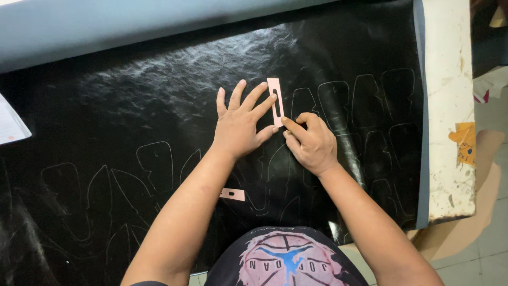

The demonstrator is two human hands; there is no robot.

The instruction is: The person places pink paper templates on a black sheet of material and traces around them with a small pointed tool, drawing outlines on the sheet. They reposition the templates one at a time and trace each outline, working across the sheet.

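Note:
A glossy black leather sheet (159,106) covers the table, marked with several pale traced outlines (153,164). A narrow pink slotted template (275,101) lies upright on it near the middle. My left hand (241,123) lies flat with fingers spread, its fingertips pressing the template's left edge. My right hand (309,140) is curled just right of the template's lower end, index finger and thumb pinched at its bottom edge; whether it holds a thin marker is hidden.
A second small pink template (233,194) lies on the sheet beside my left forearm. The worn white table edge (448,106) shows at the right, with a grey-blue surface (106,26) behind and a tiled floor (487,254) below.

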